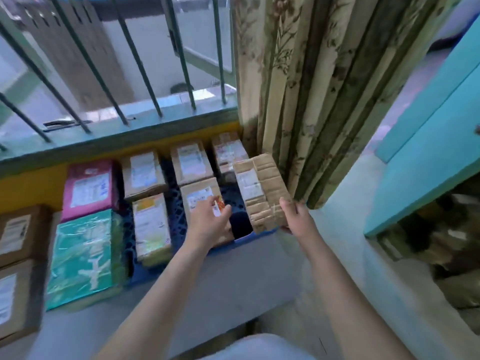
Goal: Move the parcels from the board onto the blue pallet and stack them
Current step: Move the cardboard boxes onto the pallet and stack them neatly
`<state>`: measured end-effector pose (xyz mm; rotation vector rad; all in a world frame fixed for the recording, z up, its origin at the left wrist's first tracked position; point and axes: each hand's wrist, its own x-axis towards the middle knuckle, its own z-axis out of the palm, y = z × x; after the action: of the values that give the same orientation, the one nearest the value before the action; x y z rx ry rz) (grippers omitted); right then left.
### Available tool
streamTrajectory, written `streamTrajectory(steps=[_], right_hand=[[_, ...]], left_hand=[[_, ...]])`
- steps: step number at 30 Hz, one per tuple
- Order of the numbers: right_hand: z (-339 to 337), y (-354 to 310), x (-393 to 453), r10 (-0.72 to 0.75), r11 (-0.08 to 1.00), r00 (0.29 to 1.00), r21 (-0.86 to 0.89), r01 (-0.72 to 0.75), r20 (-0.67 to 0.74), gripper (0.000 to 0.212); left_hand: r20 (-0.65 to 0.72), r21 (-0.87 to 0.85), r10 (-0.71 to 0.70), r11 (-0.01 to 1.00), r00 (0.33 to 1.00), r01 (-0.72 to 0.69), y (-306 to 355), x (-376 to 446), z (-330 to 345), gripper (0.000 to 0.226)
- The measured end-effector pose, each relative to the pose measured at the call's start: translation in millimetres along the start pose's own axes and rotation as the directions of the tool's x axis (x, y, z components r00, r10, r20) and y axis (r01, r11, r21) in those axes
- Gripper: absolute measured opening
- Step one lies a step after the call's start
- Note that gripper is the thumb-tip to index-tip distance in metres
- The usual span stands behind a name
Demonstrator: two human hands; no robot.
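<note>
The right hand (294,216) gripped the near end of a taped brown cardboard parcel (261,192), held tilted over the right side of the blue pallet (179,219). The left hand (209,219) hovered with loose, spread fingers over a labelled parcel (201,194) lying there; further parcels sat in rows toward the barred window (109,81).

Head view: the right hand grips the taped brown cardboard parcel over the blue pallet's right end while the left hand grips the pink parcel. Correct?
Not quite. In the head view the left hand is not on the pink parcel; it reaches, fingers spread, over a brown cardboard parcel with an orange-marked label. The right hand does grip the taped brown cardboard parcel over the blue pallet.
</note>
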<state>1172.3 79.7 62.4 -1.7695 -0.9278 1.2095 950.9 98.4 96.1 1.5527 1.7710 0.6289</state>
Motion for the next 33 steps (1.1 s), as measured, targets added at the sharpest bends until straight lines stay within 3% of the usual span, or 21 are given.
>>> streamTrajectory(steps=[5,9,12,16,19,22,29,33], right_hand=[[4,31,30,0.081,0.978,0.993,-0.197,-0.062,0.090,0.046],[9,44,41,0.156,0.956,0.987,-0.259,-0.139,0.048,0.057],[13,48,46,0.195,0.947,0.980,-0.265,-0.180,0.033,0.061],[18,49,49,0.172,0.944,0.984,-0.292,-0.152,0.045,0.056],[21,46,53,0.168,0.934,0.984,-0.328,-0.142,0.052,0.059],[23,44,54,0.156,0.910,0.986,-0.397,-0.119,0.060,0.062],[27,33,56,0.176,0.870,0.979,-0.482,-0.107,0.099,0.059],[34,2,50,0.075,0.807,0.997,-0.587,-0.063,-0.004,0.068]], left_hand=[[-0.067,0.186,0.026,0.982,0.997,-0.013,-6,29,13,0.047],[0.027,0.229,0.104,0.968,0.994,-0.107,13,60,29,0.049],[0.119,0.209,0.034,0.976,0.992,-0.058,28,84,46,0.053],[0.180,0.332,-0.083,0.943,0.980,0.019,35,104,61,0.047],[0.167,0.331,-0.103,0.943,0.981,0.043,31,109,63,0.025],[0.173,0.328,-0.081,0.945,0.982,0.020,26,109,61,0.019],[0.219,0.300,-0.096,0.954,0.971,0.026,27,107,40,0.041],[0.117,0.150,0.002,0.988,0.993,-0.019,29,89,1,0.038]])
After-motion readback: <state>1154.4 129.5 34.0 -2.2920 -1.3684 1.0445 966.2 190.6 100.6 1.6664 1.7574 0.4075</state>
